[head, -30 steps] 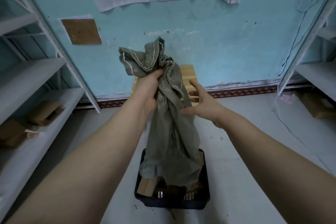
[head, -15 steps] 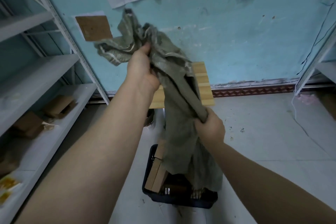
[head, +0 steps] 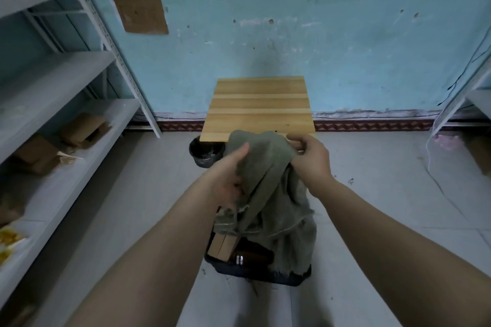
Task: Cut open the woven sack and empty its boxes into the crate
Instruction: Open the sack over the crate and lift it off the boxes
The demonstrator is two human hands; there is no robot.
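Observation:
The grey-green woven sack [head: 268,188] hangs limp and crumpled between my hands, its frayed lower end draped into the dark crate [head: 255,275] on the floor. My left hand [head: 228,180] grips the sack's left side, and my right hand [head: 309,158] pinches its upper right fold. Inside the crate, tan cardboard boxes [head: 221,245] stand on edge beside a dark brown box [head: 252,256]. The sack covers the crate's right half.
A wooden table [head: 259,106] stands against the blue wall just beyond my hands, with a black bucket [head: 206,152] under its left corner. Grey metal shelves [head: 53,103] with cardboard boxes run along the left. More shelving [head: 475,98] and loose cables are at the right.
Both hands have lowered the sack from head height down in front of the table. The left hand dropped from the sack's top to its side, and the sack is bunched lower over the crate.

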